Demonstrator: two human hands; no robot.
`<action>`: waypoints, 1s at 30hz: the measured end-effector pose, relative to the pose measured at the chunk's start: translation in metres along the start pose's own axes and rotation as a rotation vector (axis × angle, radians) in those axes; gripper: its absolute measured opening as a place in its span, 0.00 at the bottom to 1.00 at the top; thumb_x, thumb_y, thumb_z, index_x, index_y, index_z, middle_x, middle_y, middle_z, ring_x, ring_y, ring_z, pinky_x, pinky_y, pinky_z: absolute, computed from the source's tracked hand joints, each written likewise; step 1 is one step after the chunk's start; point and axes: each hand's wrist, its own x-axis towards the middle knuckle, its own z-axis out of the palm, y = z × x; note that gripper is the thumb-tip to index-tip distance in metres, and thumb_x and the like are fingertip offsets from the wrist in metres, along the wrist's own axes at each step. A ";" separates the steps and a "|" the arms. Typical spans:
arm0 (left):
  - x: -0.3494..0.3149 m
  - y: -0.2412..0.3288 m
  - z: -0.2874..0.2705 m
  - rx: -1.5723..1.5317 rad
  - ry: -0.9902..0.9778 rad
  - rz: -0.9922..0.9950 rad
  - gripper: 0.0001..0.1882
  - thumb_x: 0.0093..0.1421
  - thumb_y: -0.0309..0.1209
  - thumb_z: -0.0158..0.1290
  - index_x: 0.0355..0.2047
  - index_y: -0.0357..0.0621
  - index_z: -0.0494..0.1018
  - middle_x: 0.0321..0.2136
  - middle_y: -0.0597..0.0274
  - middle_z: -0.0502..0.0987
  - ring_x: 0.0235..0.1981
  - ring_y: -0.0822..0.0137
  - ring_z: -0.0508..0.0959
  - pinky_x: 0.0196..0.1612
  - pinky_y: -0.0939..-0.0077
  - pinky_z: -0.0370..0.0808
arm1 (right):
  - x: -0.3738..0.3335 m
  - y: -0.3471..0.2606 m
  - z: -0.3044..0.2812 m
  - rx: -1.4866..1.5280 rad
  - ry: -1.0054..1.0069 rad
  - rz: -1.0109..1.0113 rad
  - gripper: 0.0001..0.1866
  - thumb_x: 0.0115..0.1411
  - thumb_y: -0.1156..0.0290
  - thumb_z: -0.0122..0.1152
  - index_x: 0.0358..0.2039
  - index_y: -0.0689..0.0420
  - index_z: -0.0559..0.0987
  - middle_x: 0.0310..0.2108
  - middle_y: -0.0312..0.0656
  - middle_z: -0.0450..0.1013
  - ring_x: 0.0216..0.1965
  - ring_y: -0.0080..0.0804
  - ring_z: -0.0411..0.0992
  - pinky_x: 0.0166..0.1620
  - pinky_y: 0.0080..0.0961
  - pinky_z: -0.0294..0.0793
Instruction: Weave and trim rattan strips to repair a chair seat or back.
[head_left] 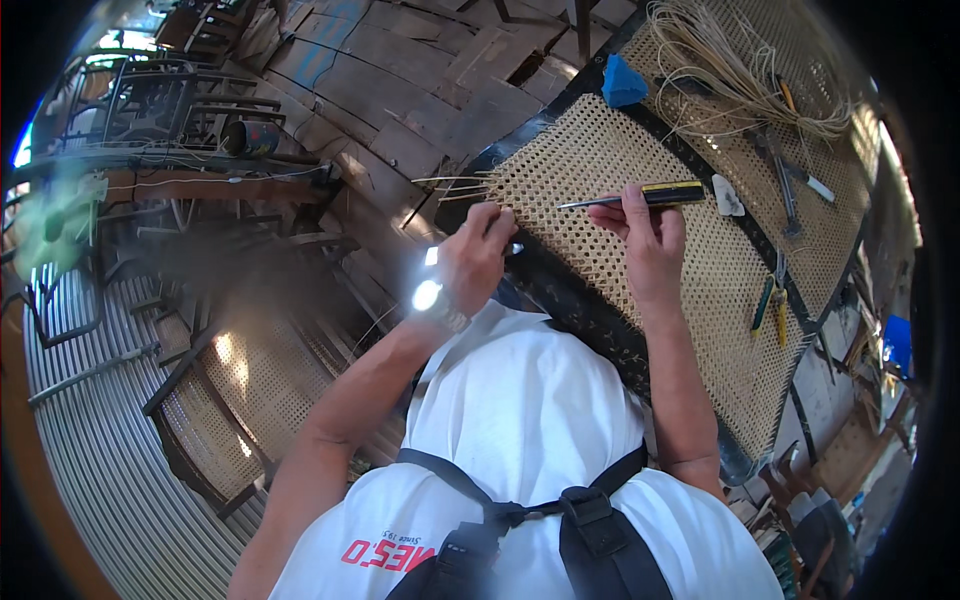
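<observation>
A woven cane panel (570, 150) in a dark wooden frame (590, 310) lies in front of me. My right hand (652, 245) is closed round a screwdriver-like tool (672, 193) with a yellow and black handle. Its metal shaft points left, over the weave. At the panel's left edge, my left hand (476, 252) has its fingers curled together beside the frame. A small dark, shiny-tipped piece shows by those fingers; what they grip is hidden. Loose cane strands (462, 187) stick out past the edge just beyond this hand.
A blue block (624, 82) sits on the frame's far part, near a coil of cane strands (700, 60). A whitish flat piece (728, 196), a long metal tool (786, 190) and pliers (770, 300) lie to the right. Dark chair frames (150, 100) stand left.
</observation>
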 end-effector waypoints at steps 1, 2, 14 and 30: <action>-0.005 0.002 -0.001 0.083 -0.045 0.018 0.14 0.57 0.24 0.61 0.45 0.43 0.77 0.42 0.58 0.73 0.34 0.56 0.81 0.32 0.65 0.79 | -0.004 -0.001 0.001 -0.010 -0.004 -0.004 0.15 0.72 0.63 0.55 0.41 0.65 0.75 0.34 0.45 0.79 0.33 0.30 0.81 0.40 0.24 0.85; -0.009 0.004 -0.002 0.167 -0.089 0.036 0.17 0.57 0.24 0.61 0.47 0.43 0.76 0.44 0.59 0.72 0.34 0.56 0.81 0.31 0.66 0.79 | -0.008 -0.002 0.002 -0.020 -0.009 -0.007 0.14 0.72 0.63 0.54 0.42 0.65 0.75 0.34 0.45 0.79 0.32 0.30 0.81 0.40 0.24 0.85; 0.042 -0.026 -0.007 -0.415 -0.193 -0.273 0.08 0.59 0.29 0.65 0.38 0.42 0.82 0.30 0.63 0.83 0.28 0.74 0.78 0.34 0.77 0.76 | -0.021 -0.005 -0.014 -0.023 -0.088 0.049 0.11 0.72 0.63 0.54 0.49 0.56 0.74 0.29 0.30 0.69 0.25 0.12 0.64 0.28 0.11 0.65; 0.040 -0.013 -0.006 -0.419 -0.105 -0.555 0.11 0.61 0.33 0.62 0.40 0.39 0.80 0.28 0.59 0.83 0.30 0.72 0.80 0.36 0.75 0.77 | -0.022 -0.023 -0.017 0.472 -0.127 0.077 0.15 0.64 0.70 0.66 0.49 0.55 0.74 0.38 0.41 0.79 0.32 0.22 0.77 0.35 0.14 0.77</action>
